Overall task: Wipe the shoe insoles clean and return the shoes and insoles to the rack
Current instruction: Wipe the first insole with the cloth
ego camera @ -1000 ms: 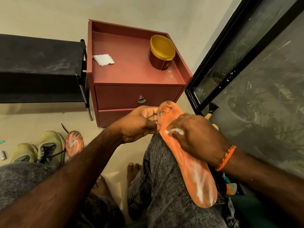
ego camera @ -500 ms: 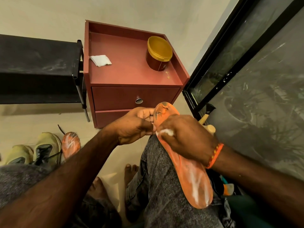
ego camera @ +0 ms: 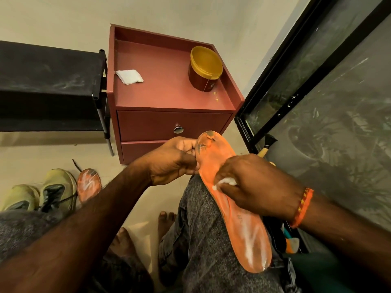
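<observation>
Wiping an orange insole across the knee

Lying lengthwise along the person's right thigh, the orange insole [ego camera: 237,208] runs from the centre of the frame down toward the lower right, its heel end streaked white. The left hand [ego camera: 175,161] is curled closed on the insole's toe edge, fingers pinched together against it. The right hand [ego camera: 256,185] is closed around a small white wad [ego camera: 225,182], pressing it onto the middle of the insole; an orange thread band [ego camera: 301,210] circles that wrist.

At the lower left of the frame a pair of pale green shoes [ego camera: 40,191] sits on the floor, with a second orange insole [ego camera: 88,183] just beside them, also smeared white. A black rack [ego camera: 48,85] fills the upper left. Next to it stands a reddish bedside cabinet [ego camera: 169,123]; its top surface carries a folded white cloth [ego camera: 129,76] and a jar with a yellow lid [ego camera: 204,68], well apart from each other.
</observation>
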